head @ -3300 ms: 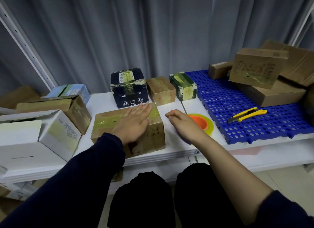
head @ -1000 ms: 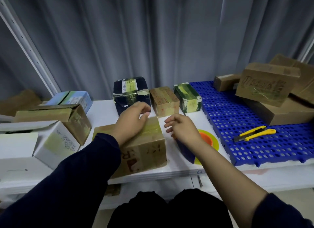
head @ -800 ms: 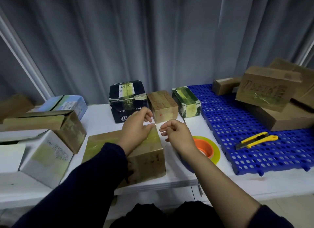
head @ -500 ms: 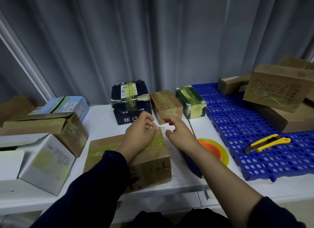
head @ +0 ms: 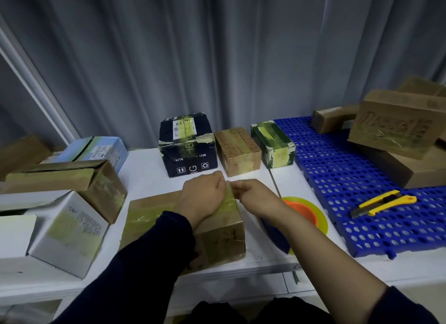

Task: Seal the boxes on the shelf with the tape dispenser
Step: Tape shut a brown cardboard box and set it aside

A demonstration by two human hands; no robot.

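On the shelf, your left hand curls over the far corner of the taped brown box, your right hand pinches beside it, on what I cannot tell; the tape dispenser lies alongside, and the left boxes look unsealed.

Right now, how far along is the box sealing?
Done: the black box, small brown box and green box behind look taped. In hand: the front box has tape across its top; left hand and right hand meet at its far edge, grip unclear. Remaining: the left brown box and white box show loose flaps.
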